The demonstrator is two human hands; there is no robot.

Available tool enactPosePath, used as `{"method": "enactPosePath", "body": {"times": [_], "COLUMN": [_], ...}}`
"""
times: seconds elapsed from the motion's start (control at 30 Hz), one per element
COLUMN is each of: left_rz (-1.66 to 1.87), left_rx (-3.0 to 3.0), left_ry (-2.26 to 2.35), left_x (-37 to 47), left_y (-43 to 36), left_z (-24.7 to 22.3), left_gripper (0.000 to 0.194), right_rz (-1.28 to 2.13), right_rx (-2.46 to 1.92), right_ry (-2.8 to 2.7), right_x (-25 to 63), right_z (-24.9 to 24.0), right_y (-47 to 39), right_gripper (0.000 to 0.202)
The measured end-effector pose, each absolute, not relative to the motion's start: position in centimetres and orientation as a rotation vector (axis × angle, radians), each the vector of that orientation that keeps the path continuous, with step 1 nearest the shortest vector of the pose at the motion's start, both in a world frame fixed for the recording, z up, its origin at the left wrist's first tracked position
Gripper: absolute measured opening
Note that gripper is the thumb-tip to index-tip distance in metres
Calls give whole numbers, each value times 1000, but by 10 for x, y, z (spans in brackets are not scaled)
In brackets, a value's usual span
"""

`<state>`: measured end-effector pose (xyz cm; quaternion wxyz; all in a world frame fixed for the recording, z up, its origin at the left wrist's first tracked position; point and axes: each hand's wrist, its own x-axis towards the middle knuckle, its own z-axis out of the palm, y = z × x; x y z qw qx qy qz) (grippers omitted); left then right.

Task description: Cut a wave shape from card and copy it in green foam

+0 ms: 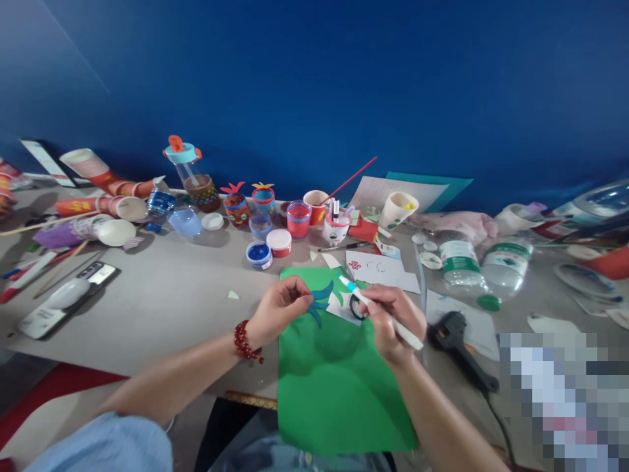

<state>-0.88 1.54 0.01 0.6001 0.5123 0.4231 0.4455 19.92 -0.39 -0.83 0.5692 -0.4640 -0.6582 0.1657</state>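
A cluttered grey table [162, 288] stands against a deep blue wall [314, 98], and a green sheet [339, 400] extends past its near edge. Above the sheet, the left hand [282, 307] pinches a blue paper cutout [323, 292], its curved strips fanning right. The right hand [397, 320] grips a white marker [354, 289] slantwise, blue-banded end up-left toward the cutout. Fingers hide the cutout's base and the marker's middle; pixelation covers the lower right corner.

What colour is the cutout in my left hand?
Teal blue; the cutout in your left hand shows best in the head view.
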Motion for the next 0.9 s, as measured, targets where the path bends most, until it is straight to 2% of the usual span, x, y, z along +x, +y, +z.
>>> {"method": "enactPosePath", "body": {"times": [0.13, 0.33, 0.47, 0.73, 0.9], "left_rz": [1024, 1047, 1070, 1059, 1071], "left_rx": [1182, 1073, 1026, 1056, 1031], "left_ry": [973, 971, 991, 989, 980], "left_x": [-9, -8, -8, -10, -9], "left_y": [15, 16, 18, 19, 18], "left_z": [0, 3, 3, -3, -2], "left_gripper": [30, 32, 30, 24, 24], "right_rz": [413, 476, 575, 535, 506], "right_rx": [-1073, -1136, -1066, -839, -918], "right_ry": [-1575, -1325, -1386, -1690, -1715], "right_x": [198, 190, 187, 191, 190], "right_z": [-7, -2, -2, 6, 6], "right_y": [-5, 3, 3, -5, -3], "right_gripper": [13, 18, 25, 18, 17]}}
